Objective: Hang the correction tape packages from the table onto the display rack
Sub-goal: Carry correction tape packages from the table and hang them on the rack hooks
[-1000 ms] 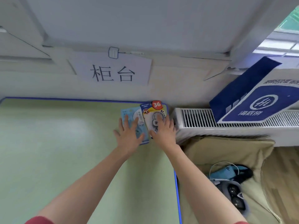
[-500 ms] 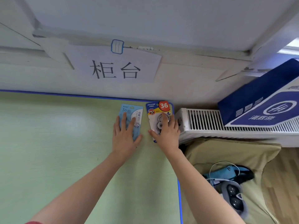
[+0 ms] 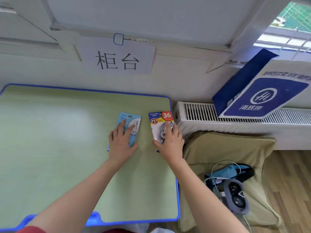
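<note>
My left grip [image 3: 122,142] lies flat on the pale blue package [image 3: 130,117], fingers straight and pressing, clenched round nothing. My right grip [image 3: 170,142] rests the same way on the yellow package [image 3: 158,121]: released, fingers laid over its clear plastic blister, thumb beside its lower left edge. Both packages lie flat on the bench [image 3: 50,132], toward its far right corner, a strip of bench top showing between them.

The yellow package sits just beside the bench's right edge, and the white radiator [image 3: 198,113] stands close past that edge. The far edge meets the wall. Left of my left grip stretches a wide span of bench top.

The bench top is smooth, matt light green with a rounded blue rim. The packages are thin cards; the yellow one carries a moulded blister with round grey reels inside. The radiator has a slotted top grille. Right of the bench lies a soft tan cushion [image 3: 227,148] on the wooden floor [image 3: 286,174], with a grey headset [image 3: 235,197] and a thin white cable [image 3: 217,167] on it.

The yellow package reads "JINUO", "36" in a red circle and "PET" on a red badge. The blue one shows "36". A paper sign [image 3: 117,59] on the wall reads "柜台". A blue and white bag [image 3: 262,96] on the radiator reads "海底捞".
</note>
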Demonstrator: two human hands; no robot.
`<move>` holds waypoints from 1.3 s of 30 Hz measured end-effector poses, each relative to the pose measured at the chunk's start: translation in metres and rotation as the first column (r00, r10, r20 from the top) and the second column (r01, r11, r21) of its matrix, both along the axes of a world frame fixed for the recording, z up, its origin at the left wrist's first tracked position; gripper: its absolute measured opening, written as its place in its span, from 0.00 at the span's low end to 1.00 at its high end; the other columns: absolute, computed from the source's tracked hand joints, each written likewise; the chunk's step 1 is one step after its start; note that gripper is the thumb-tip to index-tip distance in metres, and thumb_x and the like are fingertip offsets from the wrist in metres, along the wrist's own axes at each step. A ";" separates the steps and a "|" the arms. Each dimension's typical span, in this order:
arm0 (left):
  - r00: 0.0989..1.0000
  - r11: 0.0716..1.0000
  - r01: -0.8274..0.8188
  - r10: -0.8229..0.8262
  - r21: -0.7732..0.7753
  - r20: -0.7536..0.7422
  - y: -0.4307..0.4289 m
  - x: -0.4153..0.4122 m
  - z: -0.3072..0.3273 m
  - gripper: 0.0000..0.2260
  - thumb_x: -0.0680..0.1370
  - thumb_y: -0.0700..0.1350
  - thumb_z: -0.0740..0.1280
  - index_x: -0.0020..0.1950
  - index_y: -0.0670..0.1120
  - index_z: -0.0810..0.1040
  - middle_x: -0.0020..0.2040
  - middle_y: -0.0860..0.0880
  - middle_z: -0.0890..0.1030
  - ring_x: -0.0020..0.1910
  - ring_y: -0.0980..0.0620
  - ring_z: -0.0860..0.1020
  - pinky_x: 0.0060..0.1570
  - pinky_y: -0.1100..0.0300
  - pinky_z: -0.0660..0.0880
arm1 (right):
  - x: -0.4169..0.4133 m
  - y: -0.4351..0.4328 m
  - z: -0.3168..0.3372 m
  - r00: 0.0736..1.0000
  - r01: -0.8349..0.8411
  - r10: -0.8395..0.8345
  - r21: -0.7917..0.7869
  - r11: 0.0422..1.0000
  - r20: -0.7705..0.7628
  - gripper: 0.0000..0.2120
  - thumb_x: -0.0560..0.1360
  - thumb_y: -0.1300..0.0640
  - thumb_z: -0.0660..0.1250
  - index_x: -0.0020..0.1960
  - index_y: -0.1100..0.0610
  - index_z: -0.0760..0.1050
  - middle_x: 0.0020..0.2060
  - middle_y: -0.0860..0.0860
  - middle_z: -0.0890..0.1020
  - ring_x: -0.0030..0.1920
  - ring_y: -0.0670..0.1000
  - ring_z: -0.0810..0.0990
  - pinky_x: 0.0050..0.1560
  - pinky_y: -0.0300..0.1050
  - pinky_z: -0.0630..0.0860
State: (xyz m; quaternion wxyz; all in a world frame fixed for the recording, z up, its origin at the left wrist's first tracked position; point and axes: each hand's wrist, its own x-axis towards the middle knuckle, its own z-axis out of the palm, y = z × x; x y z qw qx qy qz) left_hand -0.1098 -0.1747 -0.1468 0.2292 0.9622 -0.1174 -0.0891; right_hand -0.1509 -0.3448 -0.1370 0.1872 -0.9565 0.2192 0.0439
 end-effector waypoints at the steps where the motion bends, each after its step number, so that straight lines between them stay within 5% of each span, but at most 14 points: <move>1: 1.000 1.000 -0.003 0.003 -0.003 0.012 0.003 -0.010 0.001 0.29 0.71 0.53 0.62 0.73 0.47 0.67 0.77 0.46 0.54 0.75 0.45 0.55 0.70 0.52 0.49 | -0.010 0.002 0.001 1.000 0.000 0.000 0.009 1.000 0.009 0.38 0.72 0.42 0.66 0.76 0.52 0.54 0.75 0.56 0.56 0.73 0.57 0.57 0.65 0.53 0.61; 9: 0.995 1.000 0.022 -0.021 0.001 0.101 0.025 -0.091 0.014 0.29 0.72 0.45 0.70 0.72 0.46 0.68 0.77 0.45 0.56 0.74 0.43 0.56 0.70 0.51 0.50 | -0.099 0.028 0.002 0.998 0.025 -0.028 0.058 0.998 0.054 0.38 0.72 0.42 0.66 0.76 0.51 0.54 0.74 0.55 0.57 0.71 0.57 0.59 0.64 0.52 0.60; 17: 0.976 0.992 0.125 -0.122 -0.003 0.182 0.050 -0.142 0.023 0.29 0.69 0.44 0.72 0.70 0.46 0.70 0.75 0.43 0.60 0.72 0.42 0.61 0.69 0.49 0.54 | -0.177 0.060 0.004 0.985 0.147 -0.151 0.048 0.988 0.088 0.38 0.71 0.40 0.66 0.75 0.50 0.56 0.74 0.54 0.58 0.70 0.56 0.60 0.63 0.52 0.62; 26: 0.939 0.949 0.315 -0.309 -0.016 0.150 0.123 -0.236 0.019 0.30 0.72 0.46 0.70 0.73 0.49 0.66 0.77 0.46 0.55 0.74 0.45 0.55 0.70 0.51 0.50 | -0.300 0.143 0.001 0.932 0.349 -0.350 0.032 0.937 0.095 0.40 0.71 0.38 0.67 0.76 0.51 0.54 0.73 0.56 0.59 0.70 0.57 0.60 0.64 0.52 0.63; 39: 0.726 0.722 0.684 -0.658 -0.108 0.201 0.126 -0.404 0.039 0.29 0.71 0.44 0.71 0.71 0.47 0.68 0.75 0.45 0.59 0.72 0.42 0.59 0.70 0.49 0.51 | -0.521 0.217 0.023 0.664 0.747 -0.746 0.003 0.665 0.049 0.40 0.70 0.37 0.67 0.75 0.50 0.54 0.72 0.53 0.59 0.68 0.56 0.62 0.63 0.50 0.64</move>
